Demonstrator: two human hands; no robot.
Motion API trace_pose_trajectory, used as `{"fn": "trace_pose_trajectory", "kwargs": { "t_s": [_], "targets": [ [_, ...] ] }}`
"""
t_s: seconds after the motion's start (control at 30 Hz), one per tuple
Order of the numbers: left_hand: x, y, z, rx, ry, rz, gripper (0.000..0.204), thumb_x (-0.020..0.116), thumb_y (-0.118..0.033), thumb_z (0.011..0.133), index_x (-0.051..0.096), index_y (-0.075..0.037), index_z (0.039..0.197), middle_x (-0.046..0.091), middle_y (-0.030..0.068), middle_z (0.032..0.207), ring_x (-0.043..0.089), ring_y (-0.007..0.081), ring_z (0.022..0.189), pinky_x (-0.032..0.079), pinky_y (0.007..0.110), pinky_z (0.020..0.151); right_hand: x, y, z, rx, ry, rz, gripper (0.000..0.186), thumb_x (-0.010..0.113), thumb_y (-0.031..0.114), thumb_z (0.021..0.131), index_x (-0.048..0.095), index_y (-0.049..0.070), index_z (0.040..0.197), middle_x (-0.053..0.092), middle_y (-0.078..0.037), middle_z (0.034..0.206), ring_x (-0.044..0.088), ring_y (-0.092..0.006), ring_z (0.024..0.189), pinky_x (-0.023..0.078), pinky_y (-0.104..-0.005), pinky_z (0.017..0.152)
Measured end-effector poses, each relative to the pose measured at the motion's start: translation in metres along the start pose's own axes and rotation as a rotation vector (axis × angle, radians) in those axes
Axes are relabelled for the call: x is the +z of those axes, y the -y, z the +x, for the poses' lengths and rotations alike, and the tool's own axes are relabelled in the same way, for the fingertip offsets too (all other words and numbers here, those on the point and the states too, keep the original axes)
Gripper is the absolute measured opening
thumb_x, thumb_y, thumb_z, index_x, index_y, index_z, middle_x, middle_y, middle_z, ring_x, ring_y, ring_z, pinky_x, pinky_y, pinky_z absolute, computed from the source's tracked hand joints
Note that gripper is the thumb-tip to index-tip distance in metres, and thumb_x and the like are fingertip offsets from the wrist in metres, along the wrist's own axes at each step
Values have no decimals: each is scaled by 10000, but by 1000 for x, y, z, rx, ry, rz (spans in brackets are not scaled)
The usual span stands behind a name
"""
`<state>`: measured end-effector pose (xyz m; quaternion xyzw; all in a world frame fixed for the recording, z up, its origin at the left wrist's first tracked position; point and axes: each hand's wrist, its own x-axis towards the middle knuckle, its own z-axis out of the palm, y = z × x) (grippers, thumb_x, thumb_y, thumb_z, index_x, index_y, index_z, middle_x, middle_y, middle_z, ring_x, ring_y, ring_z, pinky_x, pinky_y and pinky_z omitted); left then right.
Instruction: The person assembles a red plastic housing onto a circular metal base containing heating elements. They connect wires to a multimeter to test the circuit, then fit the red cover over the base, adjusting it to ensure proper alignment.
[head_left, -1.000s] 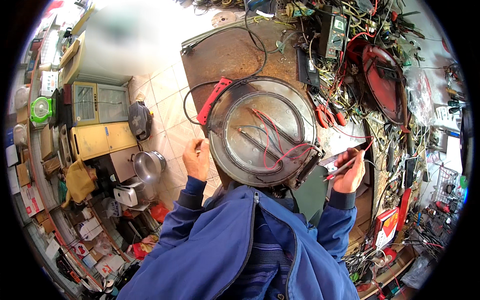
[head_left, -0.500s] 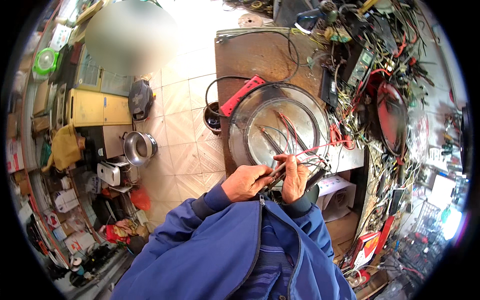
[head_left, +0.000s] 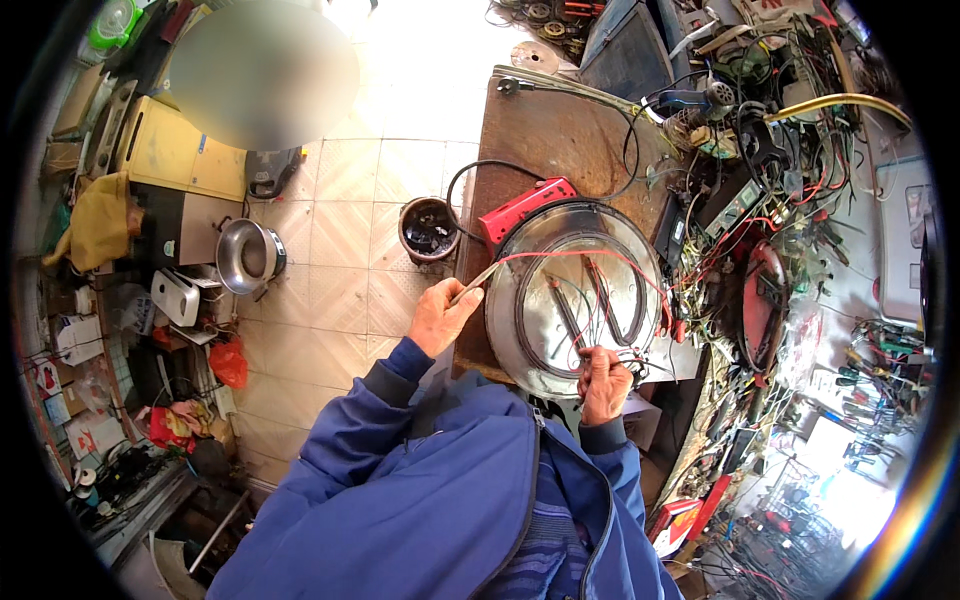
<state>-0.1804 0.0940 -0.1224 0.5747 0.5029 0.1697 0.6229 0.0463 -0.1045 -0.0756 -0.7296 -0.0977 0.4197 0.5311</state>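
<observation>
My left hand (head_left: 443,315) is closed around a slim, pale rod-like tool (head_left: 480,280) at the left edge of the round metal pan-like part. From the tool's far end a red wire (head_left: 590,253) arcs across to the right side. My right hand (head_left: 603,383), fingers pinched together, grips thin wires at the pan's near right rim; their ends are hidden by the fingers. The round metal part (head_left: 512,345) lies on the wooden table, with dark ring and bar shapes inside. Thin red and dark wires (head_left: 598,320) rise from its middle.
Beyond the pan lies a red power strip (head_left: 528,208) with a black cord on the brown table (head_left: 550,130). Tangled wires and parts (head_left: 720,210) crowd the right side. A bucket (head_left: 430,230) stands on the tiled floor, left of the table; a steel pot (head_left: 248,257) is farther left.
My hands have moved apart. The left went left and away from me with the tool, drawing the red wire into an arc; the right is lower by the rim. The view has shifted.
</observation>
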Motion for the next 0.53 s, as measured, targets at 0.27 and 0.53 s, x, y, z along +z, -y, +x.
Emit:
{"fn": "trace_pose_trajectory", "kwargs": {
  "t_s": [0.27,0.53],
  "targets": [
    [20,43,5,-398,276,-637,371,632,-451,1020,701,-98,930,573,-72,836,567,78,775,529,288,716,1,-14,-20,-306,-36,-680,210,820,145,869,726,-6,980,638,-12,712,555,-88,635,463,-260,588],
    [23,48,6,-318,382,-657,346,784,-340,942,763,-4,1021,702,-30,916,584,34,805,456,218,723,20,-12,-28,-527,39,-974,395,878,281,781,736,32,1052,692,-147,952,719,-285,830,573,-401,700]
  ]
}}
